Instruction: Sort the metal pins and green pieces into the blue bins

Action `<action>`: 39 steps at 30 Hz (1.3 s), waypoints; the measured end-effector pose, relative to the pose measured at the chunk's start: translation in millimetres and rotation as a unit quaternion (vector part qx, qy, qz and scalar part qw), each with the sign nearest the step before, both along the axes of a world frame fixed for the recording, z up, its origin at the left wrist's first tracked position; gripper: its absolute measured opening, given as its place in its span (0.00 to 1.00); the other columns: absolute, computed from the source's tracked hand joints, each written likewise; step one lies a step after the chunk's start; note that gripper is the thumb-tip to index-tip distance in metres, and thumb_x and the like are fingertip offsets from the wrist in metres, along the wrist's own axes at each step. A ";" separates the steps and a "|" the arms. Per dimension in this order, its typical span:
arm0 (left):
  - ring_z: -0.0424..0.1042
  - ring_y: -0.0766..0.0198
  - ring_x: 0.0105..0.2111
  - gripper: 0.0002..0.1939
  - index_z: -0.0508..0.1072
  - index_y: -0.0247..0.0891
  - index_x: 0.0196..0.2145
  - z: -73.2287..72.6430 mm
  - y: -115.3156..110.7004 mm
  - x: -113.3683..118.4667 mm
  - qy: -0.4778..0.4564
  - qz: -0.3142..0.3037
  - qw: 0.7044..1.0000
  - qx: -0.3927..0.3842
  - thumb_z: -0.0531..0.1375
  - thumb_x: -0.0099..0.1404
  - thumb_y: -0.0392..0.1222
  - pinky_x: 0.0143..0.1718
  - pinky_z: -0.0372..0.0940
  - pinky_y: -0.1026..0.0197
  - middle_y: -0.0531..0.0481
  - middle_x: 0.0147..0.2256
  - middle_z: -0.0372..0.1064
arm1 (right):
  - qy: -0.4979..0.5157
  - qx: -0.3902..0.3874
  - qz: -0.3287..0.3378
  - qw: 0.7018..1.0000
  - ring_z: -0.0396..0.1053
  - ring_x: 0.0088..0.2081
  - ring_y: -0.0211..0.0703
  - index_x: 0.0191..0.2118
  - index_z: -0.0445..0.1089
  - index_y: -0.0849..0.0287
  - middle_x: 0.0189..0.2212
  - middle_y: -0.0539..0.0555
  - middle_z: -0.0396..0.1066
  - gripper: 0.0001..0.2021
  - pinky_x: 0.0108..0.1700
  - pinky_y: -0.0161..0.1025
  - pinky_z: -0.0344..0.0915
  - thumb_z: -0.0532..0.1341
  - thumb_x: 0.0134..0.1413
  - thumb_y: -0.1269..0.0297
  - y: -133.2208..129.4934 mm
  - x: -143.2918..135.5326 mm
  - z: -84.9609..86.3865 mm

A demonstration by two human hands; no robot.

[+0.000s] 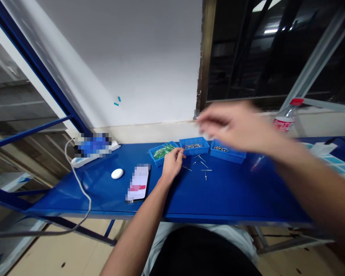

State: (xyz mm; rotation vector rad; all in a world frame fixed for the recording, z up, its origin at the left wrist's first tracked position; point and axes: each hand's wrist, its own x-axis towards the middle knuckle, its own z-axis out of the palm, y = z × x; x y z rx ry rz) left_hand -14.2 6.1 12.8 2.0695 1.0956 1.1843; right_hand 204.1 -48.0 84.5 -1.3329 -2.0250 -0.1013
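Observation:
My left hand (174, 161) is closed above the table, its fingers pinched together at the near edge of the blue bins; whatever they hold is too small to make out. My right hand (232, 124) is raised over the right side and smeared by motion, so its grip is unclear. One blue bin (158, 161) contains green pieces (161, 151). The middle blue bin (195, 151) contains thin metal pins (192, 146). Small metal parts (220, 148) fill part of the right blue bin (228, 156), partly behind my right forearm. Several loose blind rivets (206, 170) lie in front of the bins.
A phone (139, 182) and a white oval object (117, 173) lie on the blue table (218, 199). Further left is a white power strip (82, 161) with a cable. A red-capped bottle (289, 115) stands at the back right, near a teal-and-white item (340, 165).

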 end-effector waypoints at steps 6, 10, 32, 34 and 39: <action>0.74 0.60 0.31 0.15 0.76 0.38 0.44 1.5 -0.3 -1.3 0.007 0.045 0.998 0.036 0.50 0.75 0.44 0.37 0.65 0.62 0.50 0.30 0.75 | -0.177 -0.091 0.106 0.974 0.76 0.42 0.50 0.43 0.76 0.57 0.37 0.57 0.79 0.06 0.46 0.42 0.69 0.62 0.63 0.69 5.6 -48.6 -47.7; 0.75 0.59 0.33 0.14 0.76 0.38 0.44 0.5 -0.2 -0.4 0.013 0.047 0.998 0.028 0.52 0.75 0.44 0.37 0.65 0.62 0.48 0.32 0.77 | -0.190 -0.090 0.067 0.975 0.75 0.40 0.50 0.41 0.74 0.58 0.35 0.58 0.77 0.08 0.44 0.42 0.67 0.58 0.63 0.72 4.3 -60.3 -75.6; 0.80 0.59 0.35 0.20 0.81 0.29 0.42 -13.3 6.0 13.3 -0.261 -0.150 0.916 -0.265 0.70 0.60 0.50 0.43 0.75 0.55 0.40 0.39 0.80 | 0.225 0.033 0.098 0.969 0.75 0.43 0.48 0.34 0.76 0.55 0.40 0.55 0.77 0.03 0.47 0.46 0.71 0.65 0.60 0.65 -1.2 -36.5 -76.6; 0.80 0.59 0.34 0.19 0.80 0.29 0.41 -15.0 7.0 13.0 -0.265 -0.142 0.916 -0.264 0.70 0.60 0.49 0.43 0.76 0.55 0.41 0.37 0.80 | 0.250 -0.005 0.088 0.964 0.76 0.41 0.47 0.38 0.76 0.55 0.40 0.55 0.78 0.04 0.45 0.45 0.73 0.65 0.60 0.62 1.6 -36.0 -79.6; 0.79 0.57 0.37 0.16 0.81 0.33 0.42 -16.2 6.7 10.5 -0.176 -0.143 0.958 -0.174 0.69 0.62 0.47 0.43 0.74 0.56 0.42 0.36 0.80 | 0.312 -0.080 0.066 0.945 0.77 0.39 0.46 0.48 0.75 0.55 0.40 0.55 0.79 0.12 0.39 0.42 0.74 0.63 0.62 0.57 10.4 -27.6 -84.3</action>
